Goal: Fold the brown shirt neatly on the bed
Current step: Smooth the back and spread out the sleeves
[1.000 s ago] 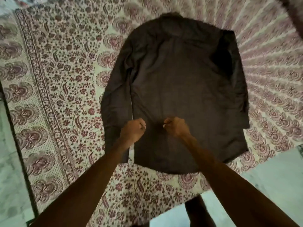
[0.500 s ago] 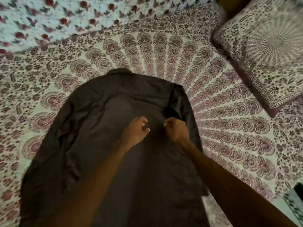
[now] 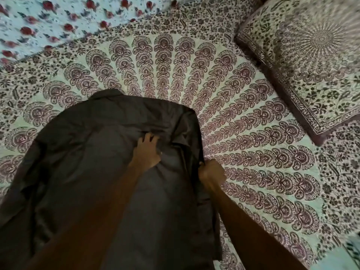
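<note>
The brown shirt lies back-up on the bed's patterned sheet, collar toward the far side. Its right sleeve is folded in along the right edge. My left hand rests on the upper back of the shirt, fingers spread and pressing into the cloth, which wrinkles ahead of them. My right hand is at the shirt's right edge, fingers curled round the folded side seam below the shoulder. Both forearms cross the lower part of the shirt and hide some of it.
A pillow in matching print lies at the far right. A white cloth with red flowers covers the far left. The bed's near right corner and a strip of floor show at the lower right.
The view has swung up and closer to the bed. My left hand has opened and slid up the shirt's back. My right hand has moved out to the right edge and taken hold of it.
</note>
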